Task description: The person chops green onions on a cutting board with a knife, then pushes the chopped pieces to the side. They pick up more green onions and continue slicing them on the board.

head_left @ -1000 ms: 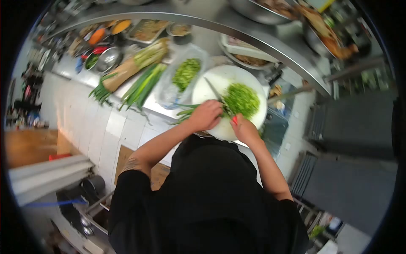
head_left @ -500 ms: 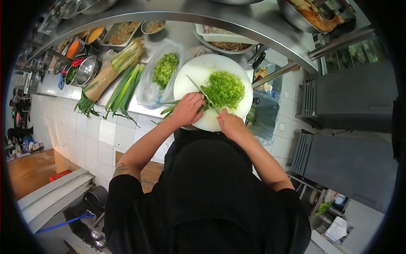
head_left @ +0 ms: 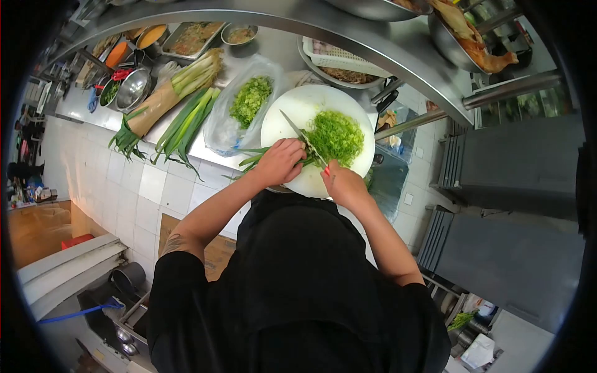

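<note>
Head view: the right grip (head_left: 346,184) clasps a red-handled steel knife (head_left: 293,127) just beside the left grip (head_left: 281,163), which holds slender green stalks (head_left: 251,160), so slippage could cause a cut.

The scene is brightly lit, soft glare is caught along the metal shelf (head_left: 280,11), and outer edges are bent and blackened.

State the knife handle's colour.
The knife handle is red, showing best in the head view.

Left grip (head_left: 281,163) palm down, fingers (head_left: 292,148) curled — right grip (head_left: 346,186) clenched, just beside left. Bare forearms (head_left: 217,214) angled inward, elbows out to sides.
</note>
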Demonstrator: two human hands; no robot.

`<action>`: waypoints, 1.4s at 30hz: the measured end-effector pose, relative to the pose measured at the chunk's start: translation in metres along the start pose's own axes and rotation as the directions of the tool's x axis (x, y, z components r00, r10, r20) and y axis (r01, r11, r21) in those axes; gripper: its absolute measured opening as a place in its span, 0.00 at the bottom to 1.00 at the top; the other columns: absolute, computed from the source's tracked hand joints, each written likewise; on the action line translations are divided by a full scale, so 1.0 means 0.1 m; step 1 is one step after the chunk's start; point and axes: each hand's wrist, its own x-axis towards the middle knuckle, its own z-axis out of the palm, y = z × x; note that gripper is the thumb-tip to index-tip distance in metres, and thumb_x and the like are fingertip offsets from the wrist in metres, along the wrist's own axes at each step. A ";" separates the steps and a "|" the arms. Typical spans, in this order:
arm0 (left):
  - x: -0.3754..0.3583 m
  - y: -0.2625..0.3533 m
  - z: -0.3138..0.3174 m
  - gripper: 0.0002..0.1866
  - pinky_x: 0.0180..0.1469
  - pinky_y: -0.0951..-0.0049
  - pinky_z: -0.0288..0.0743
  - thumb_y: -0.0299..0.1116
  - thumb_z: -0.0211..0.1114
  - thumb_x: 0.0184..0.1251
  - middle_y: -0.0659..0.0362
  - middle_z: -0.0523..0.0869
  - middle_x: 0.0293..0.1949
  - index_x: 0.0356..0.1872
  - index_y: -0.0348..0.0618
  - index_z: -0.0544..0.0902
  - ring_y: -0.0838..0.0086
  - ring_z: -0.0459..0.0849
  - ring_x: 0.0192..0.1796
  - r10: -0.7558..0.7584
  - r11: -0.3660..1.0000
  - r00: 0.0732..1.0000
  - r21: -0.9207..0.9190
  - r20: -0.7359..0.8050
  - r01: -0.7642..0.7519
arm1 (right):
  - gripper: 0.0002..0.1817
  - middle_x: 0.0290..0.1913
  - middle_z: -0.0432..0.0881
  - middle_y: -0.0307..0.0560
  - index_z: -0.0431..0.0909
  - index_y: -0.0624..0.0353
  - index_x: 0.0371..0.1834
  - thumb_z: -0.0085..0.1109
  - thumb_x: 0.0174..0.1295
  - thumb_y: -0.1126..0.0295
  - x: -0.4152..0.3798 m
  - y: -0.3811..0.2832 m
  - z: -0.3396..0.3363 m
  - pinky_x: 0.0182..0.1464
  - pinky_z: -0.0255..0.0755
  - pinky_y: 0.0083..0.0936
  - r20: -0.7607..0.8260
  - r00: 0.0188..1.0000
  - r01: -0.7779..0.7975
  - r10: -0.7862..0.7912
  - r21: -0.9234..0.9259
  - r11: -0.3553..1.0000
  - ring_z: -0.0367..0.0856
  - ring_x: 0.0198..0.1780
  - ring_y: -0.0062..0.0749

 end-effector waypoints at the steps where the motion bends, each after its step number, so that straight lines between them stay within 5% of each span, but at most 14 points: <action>1: 0.00 0.01 0.00 0.14 0.69 0.56 0.72 0.33 0.71 0.63 0.54 0.81 0.54 0.48 0.45 0.82 0.56 0.78 0.66 -0.006 1.000 1.000 -0.002 0.002 0.006 | 0.17 0.36 0.89 0.66 0.73 0.65 0.49 0.54 0.79 0.58 -0.06 0.00 0.03 0.47 0.80 0.58 0.013 1.000 -0.018 0.018 0.009 1.000 0.89 0.41 0.65; 18: -0.03 0.00 0.07 0.12 0.67 0.56 0.73 0.31 0.72 0.62 0.54 0.82 0.53 0.45 0.46 0.82 0.55 0.79 0.64 -0.030 0.997 0.994 -0.071 -0.103 0.023 | 0.18 0.38 0.89 0.66 0.72 0.64 0.51 0.57 0.77 0.57 0.17 0.15 0.36 0.46 0.81 0.57 -0.031 0.998 -0.058 0.061 0.097 0.994 0.89 0.42 0.65; 29: -0.03 0.07 -0.12 0.12 0.68 0.56 0.71 0.32 0.71 0.62 0.53 0.81 0.53 0.46 0.45 0.83 0.54 0.78 0.64 -0.036 0.997 0.999 -0.074 0.000 0.036 | 0.14 0.33 0.88 0.63 0.72 0.65 0.48 0.55 0.79 0.62 -0.29 -0.12 -0.06 0.42 0.81 0.55 -0.044 0.999 0.009 -0.010 -0.027 1.000 0.90 0.37 0.63; 32: -0.03 0.05 -0.08 0.13 0.68 0.57 0.71 0.32 0.71 0.62 0.54 0.81 0.52 0.46 0.45 0.83 0.54 0.78 0.63 -0.058 0.996 0.998 -0.060 0.021 0.059 | 0.14 0.34 0.89 0.64 0.72 0.65 0.48 0.54 0.79 0.62 0.05 0.14 0.43 0.44 0.81 0.56 -0.063 0.997 0.032 -0.032 0.005 0.999 0.90 0.39 0.62; 38: -0.05 0.03 -0.07 0.13 0.68 0.56 0.72 0.32 0.71 0.62 0.54 0.81 0.52 0.46 0.45 0.83 0.55 0.79 0.63 -0.057 0.996 0.998 -0.063 0.015 0.057 | 0.17 0.36 0.89 0.64 0.73 0.65 0.49 0.52 0.79 0.58 -0.08 -0.06 -0.02 0.45 0.81 0.56 0.004 1.000 0.025 -0.025 0.004 1.000 0.90 0.42 0.63; 42: -0.03 0.04 -0.06 0.12 0.68 0.56 0.72 0.32 0.71 0.62 0.54 0.81 0.52 0.46 0.45 0.83 0.55 0.79 0.63 -0.063 0.997 0.998 -0.042 -0.012 0.062 | 0.17 0.35 0.89 0.65 0.73 0.65 0.49 0.55 0.79 0.58 0.15 0.08 0.35 0.45 0.81 0.56 -0.023 1.000 0.002 -0.002 0.010 1.000 0.90 0.42 0.64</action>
